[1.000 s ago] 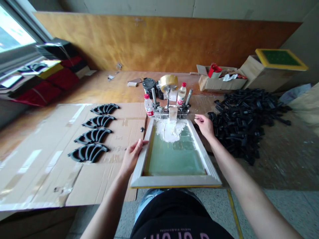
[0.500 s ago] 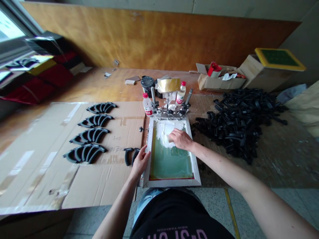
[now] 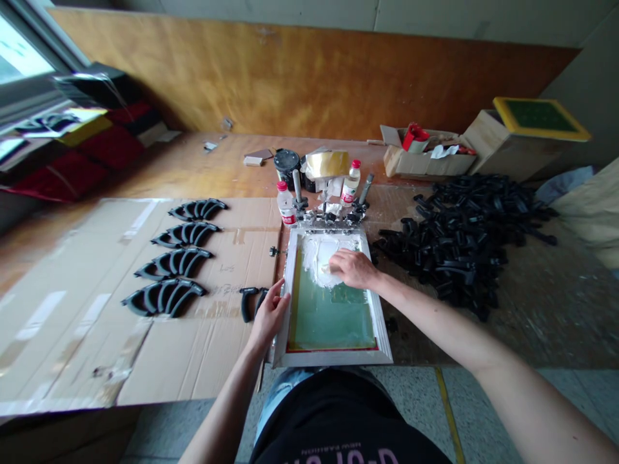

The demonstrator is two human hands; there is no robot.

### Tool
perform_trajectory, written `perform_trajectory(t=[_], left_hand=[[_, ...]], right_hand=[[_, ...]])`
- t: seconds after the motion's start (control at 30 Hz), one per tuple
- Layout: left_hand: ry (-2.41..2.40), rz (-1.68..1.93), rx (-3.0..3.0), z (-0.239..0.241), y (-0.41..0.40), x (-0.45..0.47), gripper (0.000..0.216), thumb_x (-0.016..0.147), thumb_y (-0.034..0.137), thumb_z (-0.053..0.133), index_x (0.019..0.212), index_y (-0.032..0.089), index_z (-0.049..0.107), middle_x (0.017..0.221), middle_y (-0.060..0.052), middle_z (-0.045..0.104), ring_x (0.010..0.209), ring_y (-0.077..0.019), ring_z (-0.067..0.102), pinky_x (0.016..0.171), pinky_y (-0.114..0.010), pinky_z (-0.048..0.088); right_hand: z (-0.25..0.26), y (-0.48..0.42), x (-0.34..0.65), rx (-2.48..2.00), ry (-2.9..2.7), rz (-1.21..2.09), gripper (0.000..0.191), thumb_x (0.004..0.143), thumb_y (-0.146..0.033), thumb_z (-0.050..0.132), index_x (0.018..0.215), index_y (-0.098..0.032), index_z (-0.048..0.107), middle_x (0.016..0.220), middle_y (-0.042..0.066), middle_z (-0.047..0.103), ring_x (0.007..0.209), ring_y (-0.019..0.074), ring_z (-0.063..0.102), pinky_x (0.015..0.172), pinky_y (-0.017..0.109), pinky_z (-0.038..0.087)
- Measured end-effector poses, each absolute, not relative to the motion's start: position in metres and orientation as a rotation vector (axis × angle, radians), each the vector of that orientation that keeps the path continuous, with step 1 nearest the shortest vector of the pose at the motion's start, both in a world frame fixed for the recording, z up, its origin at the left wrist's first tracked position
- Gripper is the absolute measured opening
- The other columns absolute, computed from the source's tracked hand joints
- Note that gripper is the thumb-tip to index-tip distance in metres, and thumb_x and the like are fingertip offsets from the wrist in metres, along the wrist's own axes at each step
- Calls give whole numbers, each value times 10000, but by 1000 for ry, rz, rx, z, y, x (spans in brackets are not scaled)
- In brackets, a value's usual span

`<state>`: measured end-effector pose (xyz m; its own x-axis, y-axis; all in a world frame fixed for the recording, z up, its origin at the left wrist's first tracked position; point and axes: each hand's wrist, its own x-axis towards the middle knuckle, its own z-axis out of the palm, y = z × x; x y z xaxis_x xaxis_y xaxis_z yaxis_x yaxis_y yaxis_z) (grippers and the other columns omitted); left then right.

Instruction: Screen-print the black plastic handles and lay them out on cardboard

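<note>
Four black clusters (image 3: 164, 299) left, one framed screen (image 3: 333, 357) centre

On the left, those clusters fan out over cardboard (image 3: 203, 348). Moving right, two curved pieces (image 3: 248, 303) sit beside the left hand (image 3: 271, 312), one partly covered. That hand meets the screen's left rail, thumb apart from fingers; any grip underneath, I cannot tell. At centre the screen's long axis runs near to far, its far end at the metal clamp (image 3: 331, 219). White paste (image 3: 316, 258) coats its far part, and the right hand (image 3: 355, 267) pinches a small pale tool (image 3: 329, 268), mostly hidden, direction unclear. Out right, a black heap (image 3: 464, 238), single parts hard to separate!
</note>
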<state>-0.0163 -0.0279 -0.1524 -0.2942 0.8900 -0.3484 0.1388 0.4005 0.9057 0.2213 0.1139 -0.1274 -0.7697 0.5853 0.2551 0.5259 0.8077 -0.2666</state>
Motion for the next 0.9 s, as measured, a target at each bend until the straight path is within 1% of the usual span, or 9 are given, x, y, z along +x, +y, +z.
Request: perform_trajectory(t=[0.13, 0.2, 0.37, 0.47, 0.53, 0.63, 0.77, 0.83, 0.9], left_hand=[[1637, 1018, 892, -127, -29, -23, 780, 760, 645, 630, 1400, 215, 514, 760, -8, 662, 638, -161, 597, 554, -245, 449], [1586, 1056, 874, -111, -25, -28, 719, 796, 695, 550, 1325, 209, 581, 855, -41, 695, 672, -170, 614, 568, -258, 475], [1427, 1335, 851, -68, 12, -26, 685, 803, 773, 433, 1120, 207, 653, 993, -66, 705, 754, -185, 656, 626, -297, 541], [1265, 1569, 926, -44, 39, -15, 559, 812, 675, 518, 1101, 209, 630, 1092, -71, 683, 910, -189, 670, 712, -290, 558], [1237, 1589, 876, -38, 48, -6, 514, 816, 619, 548, 1118, 208, 607, 1046, -66, 683, 891, -177, 674, 680, -273, 554], [1318, 1591, 679, -56, 41, 13, 484, 830, 585, 563, 1134, 209, 567, 978, -55, 690, 804, -149, 671, 612, -239, 534], [1317, 1105, 454, -110, 3, 50, 564, 802, 622, 613, 1166, 196, 553, 1083, -128, 710, 831, -201, 698, 597, -292, 553], [1296, 976, 402, -135, -14, 58, 583, 779, 664, 610, 1109, 183, 585, 1097, -152, 712, 878, -237, 707, 620, -330, 566], [1358, 973, 430, -155, -25, 46, 570, 764, 700, 584, 955, 164, 621, 970, -141, 730, 827, -235, 709, 620, -330, 562]], right_hand=[[-99, 161, 209, -1222, -2473, 254, 535, 874, -366, 683, 1380, -299, 518, 1080, 50, 695, 934, 226, 631, 818, 308, 452], [-88, 186, 219, -1397, -2351, 230, 597, 895, -396, 647, 1451, -304, 449, 1069, 56, 705, 923, 242, 645, 843, 331, 458], [-102, 203, 287, -1699, -1917, 290, 370, 933, -333, 546, 1278, -213, 605, 907, 61, 730, 842, 250, 659, 813, 357, 485], [-138, 179, 306, -1656, -1897, 442, 247, 910, -288, 564, 1105, -186, 676, 909, 69, 730, 844, 236, 654, 813, 355, 494], [-163, 156, 298, -1484, -2080, 524, 244, 878, -302, 629, 1091, -195, 682, 951, 65, 723, 896, 226, 647, 845, 355, 490], [-181, 124, 270, -1263, -2392, 486, 336, 819, -285, 730, 1147, -234, 677, 998, 52, 693, 986, 223, 615, 906, 372, 467], [-168, 83, 231, -1239, -2422, 321, 187, 865, -274, 698, 1047, -243, 724, 918, 52, 649, 958, 214, 578, 877, 354, 464], [-159, 63, 219, -1083, -2471, 325, 173, 888, -286, 671, 1046, -243, 726, 875, 51, 645, 925, 208, 575, 846, 339, 473], [-156, 49, 222, -871, -2542, 394, 217, 903, -273, 648, 1113, -260, 701, 898, 45, 667, 917, 200, 591, 843, 335, 488]])
